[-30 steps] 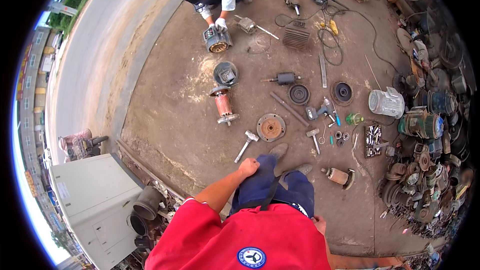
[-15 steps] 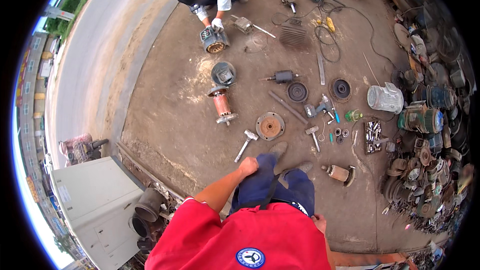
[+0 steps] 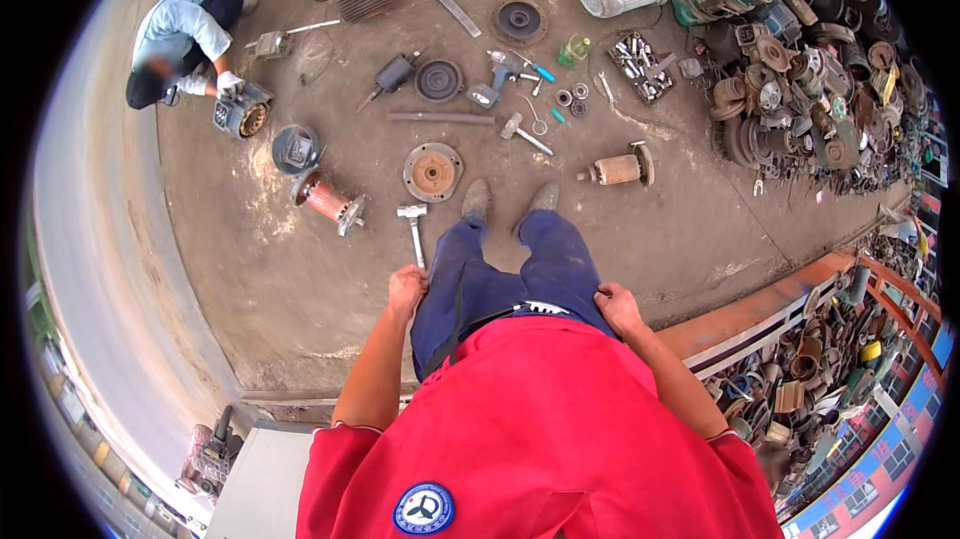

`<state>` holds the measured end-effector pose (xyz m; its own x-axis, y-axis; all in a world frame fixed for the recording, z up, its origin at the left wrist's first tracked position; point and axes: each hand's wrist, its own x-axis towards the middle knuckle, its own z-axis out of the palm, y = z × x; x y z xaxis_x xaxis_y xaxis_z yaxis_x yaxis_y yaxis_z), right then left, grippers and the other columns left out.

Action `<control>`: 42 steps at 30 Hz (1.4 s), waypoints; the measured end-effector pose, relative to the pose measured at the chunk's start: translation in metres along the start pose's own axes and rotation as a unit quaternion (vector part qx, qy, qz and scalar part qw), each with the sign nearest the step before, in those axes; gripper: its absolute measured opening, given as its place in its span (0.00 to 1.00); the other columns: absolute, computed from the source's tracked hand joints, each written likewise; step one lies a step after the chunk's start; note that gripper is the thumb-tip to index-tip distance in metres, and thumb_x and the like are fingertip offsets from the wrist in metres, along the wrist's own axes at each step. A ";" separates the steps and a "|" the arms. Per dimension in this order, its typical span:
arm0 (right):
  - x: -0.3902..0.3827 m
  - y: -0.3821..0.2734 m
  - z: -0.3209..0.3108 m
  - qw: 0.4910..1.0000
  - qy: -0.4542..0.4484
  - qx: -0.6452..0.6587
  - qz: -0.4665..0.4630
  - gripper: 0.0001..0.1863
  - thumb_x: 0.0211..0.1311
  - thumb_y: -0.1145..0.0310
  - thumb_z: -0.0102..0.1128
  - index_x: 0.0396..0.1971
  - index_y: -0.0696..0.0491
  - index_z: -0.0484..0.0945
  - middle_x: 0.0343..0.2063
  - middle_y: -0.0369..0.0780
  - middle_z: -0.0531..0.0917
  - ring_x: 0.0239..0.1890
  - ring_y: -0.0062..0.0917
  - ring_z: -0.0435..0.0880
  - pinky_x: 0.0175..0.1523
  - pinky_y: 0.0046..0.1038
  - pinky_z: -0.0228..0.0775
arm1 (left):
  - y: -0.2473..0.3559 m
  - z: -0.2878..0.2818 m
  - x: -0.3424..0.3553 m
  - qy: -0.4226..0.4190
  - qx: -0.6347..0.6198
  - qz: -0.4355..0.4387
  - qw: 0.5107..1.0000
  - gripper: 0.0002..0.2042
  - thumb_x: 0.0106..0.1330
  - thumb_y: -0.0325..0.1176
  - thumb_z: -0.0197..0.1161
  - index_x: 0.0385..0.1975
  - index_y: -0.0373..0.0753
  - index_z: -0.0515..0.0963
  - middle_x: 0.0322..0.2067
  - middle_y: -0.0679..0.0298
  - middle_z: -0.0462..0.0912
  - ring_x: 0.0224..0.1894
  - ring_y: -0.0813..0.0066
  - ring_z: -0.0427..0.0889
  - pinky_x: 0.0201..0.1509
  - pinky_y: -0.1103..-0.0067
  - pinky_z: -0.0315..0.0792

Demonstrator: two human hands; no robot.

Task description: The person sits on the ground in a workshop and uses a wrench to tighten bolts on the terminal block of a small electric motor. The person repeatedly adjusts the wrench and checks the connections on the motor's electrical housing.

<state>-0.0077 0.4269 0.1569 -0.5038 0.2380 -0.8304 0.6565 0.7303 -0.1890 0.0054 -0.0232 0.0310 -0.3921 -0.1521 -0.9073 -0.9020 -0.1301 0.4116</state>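
My left hand (image 3: 407,289) is closed beside the left thigh of my dark blue trousers (image 3: 480,284); whether it holds anything is hidden. At the right thigh, the bent fingers of my right hand (image 3: 620,307) pinch the trouser cloth. Just beyond my left hand lies a hammer (image 3: 413,229) with a pale handle. A round rusty motor end cover (image 3: 433,173) lies flat in front of my shoes. To its left is a copper-coloured rotor (image 3: 328,201), and to the right a smaller rotor (image 3: 616,170). Another hammer (image 3: 525,134) rests between them, farther off.
At the far left a co-worker's gloved hand (image 3: 229,84) touches an opened motor (image 3: 243,115). A cordless impact wrench (image 3: 492,84), a metal bar (image 3: 440,118) and a tray of sockets (image 3: 640,67) lie ahead. Piled motor parts (image 3: 800,104) fill the right; an orange rail (image 3: 760,304) runs nearby.
My view has turned right, so the floor items and co-worker appear farther left. My left hand has drawn back from near the knee to the thigh, and my right hand shows more fully.
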 end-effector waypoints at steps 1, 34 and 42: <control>-0.002 0.001 0.003 1.000 0.001 0.011 -0.005 0.23 0.66 0.58 0.62 0.55 0.57 0.81 0.51 0.52 0.85 0.56 0.42 0.84 0.63 0.36 0.74 | -0.001 -0.005 0.001 0.000 0.010 0.009 1.000 0.12 0.64 0.23 0.46 0.29 0.32 0.80 0.22 0.59 0.80 0.22 0.71 0.77 0.26 0.76 0.72; -0.049 0.050 0.068 0.720 -0.081 0.618 0.305 0.27 0.76 0.49 0.47 0.58 0.54 0.79 0.48 0.43 0.87 0.46 0.35 0.88 0.52 0.39 0.82 | 0.073 -0.010 -0.001 0.036 0.188 0.050 0.980 0.17 0.66 0.37 0.63 0.44 0.28 0.84 0.31 0.59 0.85 0.26 0.74 0.81 0.32 0.76 0.74; -0.066 0.036 0.022 0.824 -0.158 0.483 0.250 0.23 0.76 0.55 0.46 0.56 0.56 0.78 0.44 0.44 0.88 0.41 0.39 0.89 0.47 0.41 0.84 | 0.085 0.011 -0.008 0.001 0.136 0.057 0.989 0.15 0.67 0.36 0.61 0.45 0.30 0.83 0.32 0.61 0.85 0.27 0.75 0.80 0.32 0.76 0.74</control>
<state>0.0614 0.4233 0.1934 0.0367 0.0648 -0.9972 0.9549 -0.2965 0.0159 -0.0700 -0.0223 0.0720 -0.4935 -0.1524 -0.8563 -0.8675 0.1566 0.4721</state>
